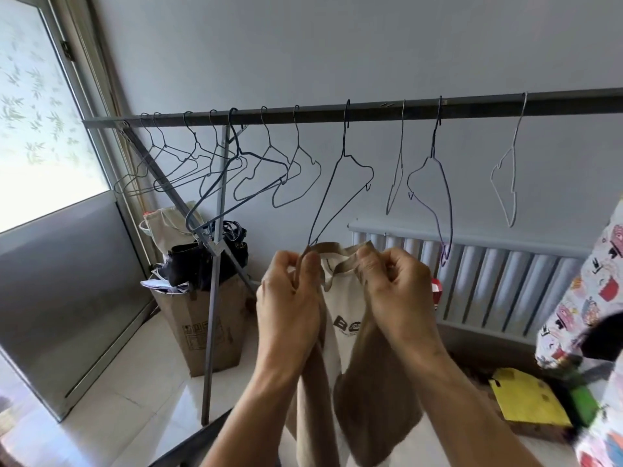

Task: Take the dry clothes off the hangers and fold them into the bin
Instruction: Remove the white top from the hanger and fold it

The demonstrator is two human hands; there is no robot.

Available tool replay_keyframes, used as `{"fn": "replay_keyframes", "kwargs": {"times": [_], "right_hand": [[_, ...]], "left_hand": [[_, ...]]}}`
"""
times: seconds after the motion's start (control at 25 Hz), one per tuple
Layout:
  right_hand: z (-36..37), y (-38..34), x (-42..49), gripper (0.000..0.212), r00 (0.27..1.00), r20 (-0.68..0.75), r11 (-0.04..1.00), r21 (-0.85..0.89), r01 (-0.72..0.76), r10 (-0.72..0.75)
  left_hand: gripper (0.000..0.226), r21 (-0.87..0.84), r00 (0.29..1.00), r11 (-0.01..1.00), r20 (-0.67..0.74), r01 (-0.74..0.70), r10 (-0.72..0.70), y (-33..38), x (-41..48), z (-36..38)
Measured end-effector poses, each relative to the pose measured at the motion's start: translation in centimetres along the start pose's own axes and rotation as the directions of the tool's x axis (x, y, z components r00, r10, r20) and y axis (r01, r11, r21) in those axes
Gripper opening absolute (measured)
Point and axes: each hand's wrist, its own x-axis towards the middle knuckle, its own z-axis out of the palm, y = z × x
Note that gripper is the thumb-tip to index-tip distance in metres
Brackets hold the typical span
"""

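1. Tan neckline of the shirt [347, 318] is being pinched by both grips: the left grip [290, 298] is curling its fingers round one shoulder edge, the right grip [394, 291] round the other.
2. Shirt, with a cream printed front and tan sleeves, is hanging in the air from the grips, in front of the radiator [505, 278].
3. Dark wire hanger [340, 183] is dangling from the rail [371, 111], its low corner reaching the collar at the left grip; whether it is still inside cannot be told.
4. Bare hangers [269, 170] are hanging along the rail.
5. Cardboard box [209, 325] is standing on the floor at left.
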Motion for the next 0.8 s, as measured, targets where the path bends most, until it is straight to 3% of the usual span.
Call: {"fn": "replay_keyframes", "kwargs": {"times": [0.44, 0.56, 0.68, 0.8], "right_hand": [[1.4, 0.7, -0.8, 0.028, 0.993, 0.114, 0.999, -0.036, 0.038, -0.034], [1.4, 0.4, -0.9, 0.038, 0.987, 0.160, 0.998, -0.059, 0.031, -0.021], [0.9, 0.2, -1.0, 0.046, 0.969, 0.247, 0.999, -0.041, 0.002, 0.008], [0.2, 0.4, -0.3, 0.013, 0.962, 0.271, 0.999, -0.041, -0.018, 0.028]], "left_hand": [[0.023, -0.029, 0.994, 0.998, 0.091, -0.058, 0.060, 0.6, -1.6, 1.5], [0.039, -0.021, 0.987, 0.998, 0.144, -0.063, 0.065, 0.5, -1.6, 1.2], [0.068, -0.140, 0.957, 0.990, 0.287, 0.006, 0.034, 0.0, -1.7, 1.1], [0.065, -0.296, 0.917, 0.938, 0.395, 0.182, -0.053, 0.4, -1.9, 0.4]]}}
